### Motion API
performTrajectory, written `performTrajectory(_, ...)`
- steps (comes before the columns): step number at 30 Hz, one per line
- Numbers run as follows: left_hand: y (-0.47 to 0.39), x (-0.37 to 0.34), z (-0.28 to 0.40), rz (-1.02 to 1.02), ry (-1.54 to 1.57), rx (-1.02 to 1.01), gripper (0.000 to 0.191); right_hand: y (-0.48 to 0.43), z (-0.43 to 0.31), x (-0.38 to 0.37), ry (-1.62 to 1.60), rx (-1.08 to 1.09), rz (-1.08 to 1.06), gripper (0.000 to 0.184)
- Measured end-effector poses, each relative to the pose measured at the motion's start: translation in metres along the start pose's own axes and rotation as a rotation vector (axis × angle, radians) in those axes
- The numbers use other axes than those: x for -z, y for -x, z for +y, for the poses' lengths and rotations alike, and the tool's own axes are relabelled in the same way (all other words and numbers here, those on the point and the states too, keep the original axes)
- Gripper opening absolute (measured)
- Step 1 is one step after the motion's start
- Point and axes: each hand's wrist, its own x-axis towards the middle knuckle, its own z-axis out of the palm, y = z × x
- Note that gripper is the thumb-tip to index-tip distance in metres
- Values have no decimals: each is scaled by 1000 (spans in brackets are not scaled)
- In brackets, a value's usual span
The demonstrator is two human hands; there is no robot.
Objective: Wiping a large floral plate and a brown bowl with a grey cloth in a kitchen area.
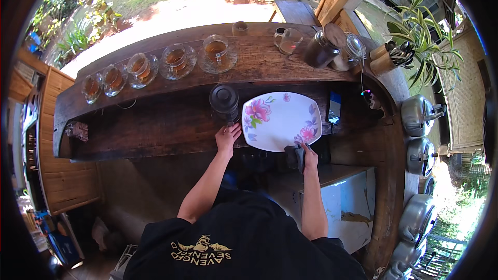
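Note:
My left hand (227,139) reaches to the near side of a dark-lidded French press (224,101), its fingertips at the handle. Whether the fingers close on that handle is hard to make out. Just right of it lies a white tray (281,120) with pink flowers and a rounded rectangular outline. A dark grey cloth (296,156) is bunched in my right hand (310,158), at the tray's lower right edge. Both the press and the tray are on the lower shelf of a dark wooden counter (155,132).
Several glass cups of tea on saucers (216,52) line the raised ledge. Farther right stand a glass mug (290,41), a large lidded jar (325,44) and bamboo holders with spoons (383,62). A phone (334,108) lies beside the tray. Metal kettles (418,114) line the right side.

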Motion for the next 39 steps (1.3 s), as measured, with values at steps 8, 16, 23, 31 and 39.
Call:
performTrajectory(8, -3, 4, 3, 88, 113, -114, 31, -7, -4, -9, -39, -9, -41, 31)
performTrajectory(16, -1, 9, 8, 91, 73, -141, 28, -16, -7, -22, -68, -59, -14, 27)
performTrajectory(23, -2, 11, 7, 77, 77, -158, 27, -37, -2, -22, -52, -29, -33, 29)
performTrajectory(31, 1, 13, 9, 89, 73, -133, 29, -27, -21, -35, -8, -41, -12, 29)
performTrajectory(39, 17, 19, 9, 85, 16, -54, 30, -13, -16, -25, 12, -78, 44, 40)
